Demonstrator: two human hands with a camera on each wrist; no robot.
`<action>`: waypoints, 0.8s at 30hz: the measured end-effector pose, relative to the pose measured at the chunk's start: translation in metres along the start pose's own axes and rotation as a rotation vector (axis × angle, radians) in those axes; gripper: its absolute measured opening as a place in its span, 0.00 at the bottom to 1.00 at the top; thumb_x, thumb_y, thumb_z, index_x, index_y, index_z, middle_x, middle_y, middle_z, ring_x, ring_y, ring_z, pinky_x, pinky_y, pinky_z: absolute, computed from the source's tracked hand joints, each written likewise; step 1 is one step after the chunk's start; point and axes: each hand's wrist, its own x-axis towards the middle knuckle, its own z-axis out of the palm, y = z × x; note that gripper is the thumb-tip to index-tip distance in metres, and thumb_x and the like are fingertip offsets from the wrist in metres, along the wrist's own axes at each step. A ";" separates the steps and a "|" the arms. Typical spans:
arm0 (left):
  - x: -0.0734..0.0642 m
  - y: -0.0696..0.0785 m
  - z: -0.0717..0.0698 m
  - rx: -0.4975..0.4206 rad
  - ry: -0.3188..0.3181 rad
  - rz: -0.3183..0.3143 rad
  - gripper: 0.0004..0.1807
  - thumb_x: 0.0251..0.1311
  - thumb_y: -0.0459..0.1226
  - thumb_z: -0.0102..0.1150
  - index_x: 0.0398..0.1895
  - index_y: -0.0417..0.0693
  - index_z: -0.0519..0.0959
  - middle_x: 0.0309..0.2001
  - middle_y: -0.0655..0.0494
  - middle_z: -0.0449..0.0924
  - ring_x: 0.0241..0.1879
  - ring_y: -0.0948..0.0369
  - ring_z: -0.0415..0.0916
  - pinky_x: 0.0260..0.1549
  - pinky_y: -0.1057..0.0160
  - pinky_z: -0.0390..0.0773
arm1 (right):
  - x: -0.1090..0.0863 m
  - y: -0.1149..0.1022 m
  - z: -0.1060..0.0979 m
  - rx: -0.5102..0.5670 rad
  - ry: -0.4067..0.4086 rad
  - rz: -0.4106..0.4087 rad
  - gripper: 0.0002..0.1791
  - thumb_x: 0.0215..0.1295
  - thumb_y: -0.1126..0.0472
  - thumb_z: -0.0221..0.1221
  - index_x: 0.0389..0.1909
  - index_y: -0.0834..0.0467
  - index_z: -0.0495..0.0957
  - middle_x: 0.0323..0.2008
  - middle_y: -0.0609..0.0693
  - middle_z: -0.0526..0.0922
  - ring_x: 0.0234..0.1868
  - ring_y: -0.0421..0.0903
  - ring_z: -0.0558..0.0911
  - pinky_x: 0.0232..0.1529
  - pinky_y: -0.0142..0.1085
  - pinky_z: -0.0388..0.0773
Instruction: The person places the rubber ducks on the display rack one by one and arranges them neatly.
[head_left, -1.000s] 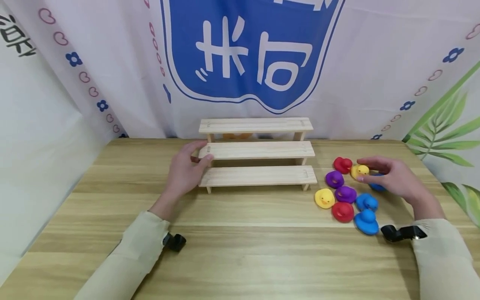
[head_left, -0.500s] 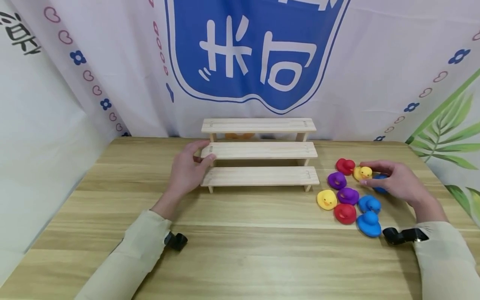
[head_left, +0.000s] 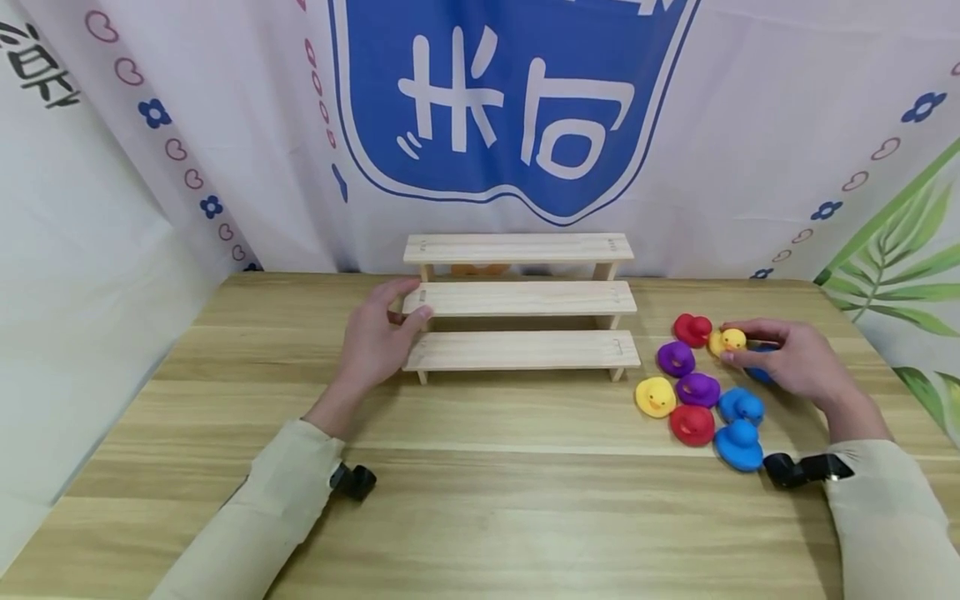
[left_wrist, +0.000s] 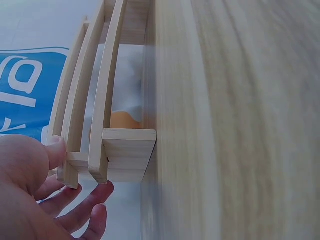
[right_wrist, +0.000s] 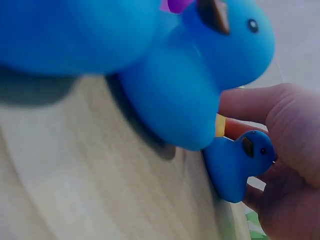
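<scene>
In the head view, my left hand (head_left: 375, 333) holds the left end of the middle board of a three-step wooden display stand (head_left: 525, 297). The left wrist view shows its thumb on the upper side of that board and fingers curled below it. Over on the right, my right hand (head_left: 806, 362) pinches a yellow rubber duck (head_left: 726, 342) between thumb and fingers. A blue duck (head_left: 761, 372) sits under that palm, partly hidden. From the right wrist, nearer blue ducks hide most of the yellow one, and the hand (right_wrist: 295, 145) curls beyond them.
Several more ducks lie close together right of the stand: a red duck (head_left: 692, 330), a purple duck (head_left: 698, 389), another yellow duck (head_left: 656, 397) and a blue duck (head_left: 739, 445) among them. A printed curtain (head_left: 285, 167) hangs behind the wooden table (head_left: 480, 517).
The head view has shifted slightly, so everything appears a little farther right. Both hands keep their places, the left on the stand and the right at the yellow duck.
</scene>
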 end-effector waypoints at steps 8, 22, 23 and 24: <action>0.001 0.000 0.001 -0.005 0.003 0.004 0.28 0.76 0.42 0.63 0.76 0.50 0.73 0.77 0.46 0.70 0.50 0.45 0.83 0.44 0.52 0.84 | 0.000 -0.003 -0.002 0.027 0.035 -0.018 0.41 0.74 0.36 0.61 0.74 0.63 0.71 0.70 0.71 0.75 0.68 0.71 0.73 0.59 0.60 0.78; 0.003 0.002 0.000 0.003 -0.005 -0.023 0.28 0.76 0.43 0.62 0.77 0.51 0.72 0.79 0.48 0.69 0.51 0.46 0.83 0.46 0.52 0.84 | -0.001 -0.016 -0.006 0.074 0.085 -0.002 0.44 0.73 0.33 0.60 0.76 0.61 0.69 0.70 0.69 0.74 0.69 0.71 0.70 0.57 0.54 0.75; 0.002 0.002 0.000 0.005 -0.006 -0.023 0.28 0.76 0.43 0.62 0.77 0.51 0.72 0.78 0.48 0.69 0.50 0.46 0.83 0.46 0.52 0.84 | -0.002 -0.017 -0.006 0.074 0.089 -0.007 0.44 0.74 0.34 0.60 0.76 0.61 0.69 0.70 0.69 0.74 0.69 0.71 0.71 0.56 0.50 0.75; 0.002 0.002 0.000 0.006 -0.006 -0.020 0.28 0.76 0.43 0.62 0.77 0.51 0.72 0.78 0.47 0.69 0.50 0.46 0.83 0.46 0.52 0.84 | -0.002 -0.018 -0.005 0.075 0.096 -0.012 0.43 0.74 0.34 0.60 0.76 0.61 0.70 0.70 0.68 0.74 0.69 0.70 0.71 0.54 0.46 0.76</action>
